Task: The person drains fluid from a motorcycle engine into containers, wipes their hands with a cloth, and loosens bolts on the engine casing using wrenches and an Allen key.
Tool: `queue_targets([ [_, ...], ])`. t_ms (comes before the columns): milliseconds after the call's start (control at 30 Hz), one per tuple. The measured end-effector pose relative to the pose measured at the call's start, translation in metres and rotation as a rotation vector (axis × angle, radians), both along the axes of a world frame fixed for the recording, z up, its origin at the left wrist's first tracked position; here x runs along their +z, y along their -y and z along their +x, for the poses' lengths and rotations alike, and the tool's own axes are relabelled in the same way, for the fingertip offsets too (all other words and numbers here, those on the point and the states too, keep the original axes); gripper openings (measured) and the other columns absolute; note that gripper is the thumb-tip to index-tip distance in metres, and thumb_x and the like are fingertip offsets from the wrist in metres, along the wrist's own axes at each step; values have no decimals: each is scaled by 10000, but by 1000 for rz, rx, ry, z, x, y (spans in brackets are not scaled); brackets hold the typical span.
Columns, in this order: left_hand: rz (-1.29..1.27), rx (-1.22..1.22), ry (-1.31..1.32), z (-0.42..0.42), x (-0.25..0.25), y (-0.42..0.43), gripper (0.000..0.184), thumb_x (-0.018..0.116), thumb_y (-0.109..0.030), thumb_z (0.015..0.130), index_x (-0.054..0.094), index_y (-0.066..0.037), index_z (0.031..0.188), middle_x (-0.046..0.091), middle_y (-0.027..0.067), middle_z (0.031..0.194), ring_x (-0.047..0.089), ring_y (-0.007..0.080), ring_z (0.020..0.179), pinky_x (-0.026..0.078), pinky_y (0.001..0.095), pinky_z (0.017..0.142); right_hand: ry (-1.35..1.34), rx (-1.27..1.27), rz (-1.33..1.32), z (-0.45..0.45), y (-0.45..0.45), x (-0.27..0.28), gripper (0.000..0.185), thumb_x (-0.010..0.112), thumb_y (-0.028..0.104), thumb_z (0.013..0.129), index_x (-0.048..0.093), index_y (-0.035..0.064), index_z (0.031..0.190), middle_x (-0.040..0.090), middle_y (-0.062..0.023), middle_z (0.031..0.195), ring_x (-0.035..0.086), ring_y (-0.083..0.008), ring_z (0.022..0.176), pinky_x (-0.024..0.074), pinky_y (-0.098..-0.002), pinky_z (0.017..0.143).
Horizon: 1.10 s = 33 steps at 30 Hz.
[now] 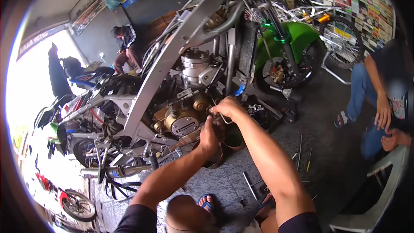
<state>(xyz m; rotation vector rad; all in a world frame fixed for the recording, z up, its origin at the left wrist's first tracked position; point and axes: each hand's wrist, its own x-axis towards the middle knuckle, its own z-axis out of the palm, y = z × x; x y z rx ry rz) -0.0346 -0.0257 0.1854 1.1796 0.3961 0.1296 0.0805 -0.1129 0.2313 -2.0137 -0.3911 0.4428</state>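
My right hand (230,108) is closed at the front right of the motorcycle engine, its fingers pinched around a thin bent metal rod (226,120); the rod's exact kind is unclear. Just below it, my left hand (209,137) reaches up against the engine's lower side, thumb raised and fingers curled. What those fingers hold, if anything, is hidden. Beside both hands sits the gold engine cover (172,113) with a round silver badge plate (183,126). The finned silver cylinder (195,65) rises above it, inside the grey frame (161,60). A container (235,140) stands under the engine, partly hidden by my arms.
A T-handle wrench (250,186) and several slim tools, one a yellow-handled screwdriver (308,160), lie on the dark floor. A green front fender (295,43) is behind the engine. One person sits at right near a grey chair (384,185); another sits at the back left.
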Motion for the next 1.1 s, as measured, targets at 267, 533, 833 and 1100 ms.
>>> queue_targets([
  [267,-186,14,89,16,12,14,76,610,-184,919,576,-124,888,549,-23,720,481,108,561,361,245,494,-22,126,58,20,-2,-10,231,689,264,786,732,44,729,692,-78,695,632,-175,619,484,-330,579],
  [533,-342,-163,162,8,24,3,128,630,-206,911,610,-108,992,612,-2,872,568,126,844,433,319,720,-362,182,182,4,15,22,209,646,246,844,690,61,759,622,-38,664,550,-143,545,427,-290,461],
  [833,-406,-155,217,15,16,0,161,628,-162,910,592,-49,1019,619,35,897,586,161,832,470,346,850,-302,138,134,-4,11,33,197,656,231,848,694,46,791,599,-19,630,524,-91,550,396,-246,440],
  [1100,-475,-201,220,28,8,0,141,629,-148,903,592,-47,994,619,36,885,583,156,767,481,337,765,-383,120,183,4,10,24,176,670,151,832,659,-2,744,566,-52,597,467,-148,431,354,-271,371],
])
